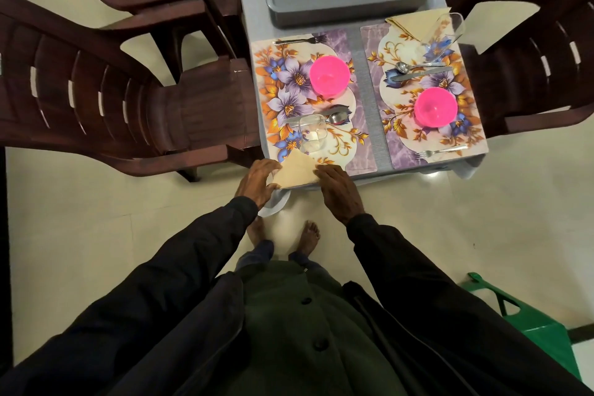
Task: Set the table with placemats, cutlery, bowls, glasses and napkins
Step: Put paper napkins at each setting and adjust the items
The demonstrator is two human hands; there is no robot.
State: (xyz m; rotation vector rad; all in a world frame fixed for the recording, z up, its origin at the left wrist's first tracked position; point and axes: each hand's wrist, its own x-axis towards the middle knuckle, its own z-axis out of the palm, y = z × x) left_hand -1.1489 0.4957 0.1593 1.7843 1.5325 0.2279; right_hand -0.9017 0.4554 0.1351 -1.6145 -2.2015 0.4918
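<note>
Placemat [289, 80]: floral, left setting
Napkin [297, 172]: folded, on its near edge by the glass [311, 133]; light, soft, likely slides easily (take the corners)
Left hand [257, 182]: loose fingers resting on left corner
Right hand [339, 190]: flat fingers pressing right corner

No text, label, brand, number or sign can be read anywhere. The left placemat [273, 74] and the right placemat [466, 96] carry only a printed flower pattern. The pink bowls [329, 75] and the grey tub [350, 11] show plain surfaces.
</note>
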